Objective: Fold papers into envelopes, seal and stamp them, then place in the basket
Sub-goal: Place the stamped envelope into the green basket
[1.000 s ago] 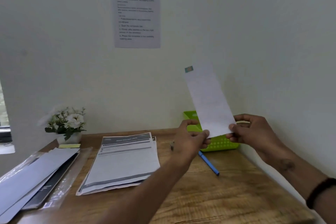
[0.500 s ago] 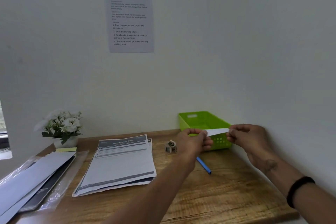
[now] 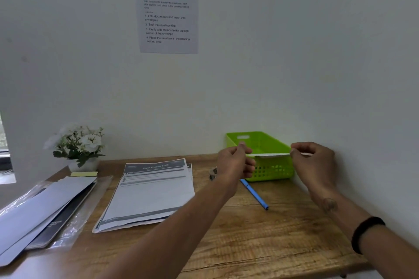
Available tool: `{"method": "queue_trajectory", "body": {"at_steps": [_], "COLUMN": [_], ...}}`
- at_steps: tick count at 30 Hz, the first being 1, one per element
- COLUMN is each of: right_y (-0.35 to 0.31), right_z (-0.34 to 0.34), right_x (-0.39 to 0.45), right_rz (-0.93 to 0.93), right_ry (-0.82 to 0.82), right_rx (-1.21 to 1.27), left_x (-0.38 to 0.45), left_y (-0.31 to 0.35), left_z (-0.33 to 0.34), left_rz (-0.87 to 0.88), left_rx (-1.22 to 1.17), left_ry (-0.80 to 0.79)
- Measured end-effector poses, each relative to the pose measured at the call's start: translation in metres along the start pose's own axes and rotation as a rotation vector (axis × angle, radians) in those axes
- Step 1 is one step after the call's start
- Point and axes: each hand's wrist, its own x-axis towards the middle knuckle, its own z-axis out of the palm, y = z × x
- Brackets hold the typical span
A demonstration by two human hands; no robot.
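While the wooden desk (image 3: 260, 240) carries a stack of printed papers (image 3: 149, 195), a green plastic basket (image 3: 275, 171) is seen at the wall, and a white envelope (image 3: 271, 154) is held flat, edge-on, just over its near rim. One end is pinched by the left hand (image 3: 235, 163), the other by the right hand (image 3: 314, 161). The envelope is judged light, thin and easily bent, so it is best gripped at both short ends.

Desk layout: printed paper stack (image 3: 147, 192) in the middle.
Green plastic basket (image 3: 275, 171) stands right of it; blue pen (image 3: 255, 195) lies before the basket; white-flowered potted plant (image 3: 78, 145) behind left.
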Motion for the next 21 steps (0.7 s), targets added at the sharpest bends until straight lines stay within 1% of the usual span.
{"method": "queue_trajectory", "body": {"at_steps": [3, 5, 7, 10, 13, 16, 18, 21], "right_y": [0.0, -0.002, -0.007, -0.02, -0.027, -0.026, -0.02, -0.018], "right_z": [0.0, 0.004, 0.012, 0.027, 0.051, 0.08, 0.099, 0.125], "right_x": [-0.015, -0.027, -0.038, -0.055, -0.069, -0.087, -0.1, -0.112], "right_rz": [-0.126, -0.193, -0.214, -0.19, -0.174, -0.178, -0.209, -0.299], "right_ry": [0.0, -0.045, -0.123, -0.347, -0.592, -0.734, -0.772, -0.77], "right_rx": [-0.08, -0.102, -0.091, -0.074, -0.14, -0.248, -0.323, -0.366], "left_x": [-0.001, -0.003, -0.005, -0.007, -0.003, 0.001, 0.002, 0.01], "left_y": [0.002, 0.005, 0.008, 0.015, 0.016, 0.009, 0.008, 0.005], "left_z": [-0.024, -0.045, -0.07, -0.116, -0.17, -0.221, -0.246, -0.275], "left_rz": [0.02, 0.04, 0.065, 0.099, 0.141, 0.18, 0.19, 0.176], "left_rx": [0.062, 0.11, 0.167, 0.234, 0.316, 0.511, 0.642, 0.815], "left_ry": [0.026, 0.054, 0.076, 0.159, 0.325, 0.478, 0.532, 0.587]}}
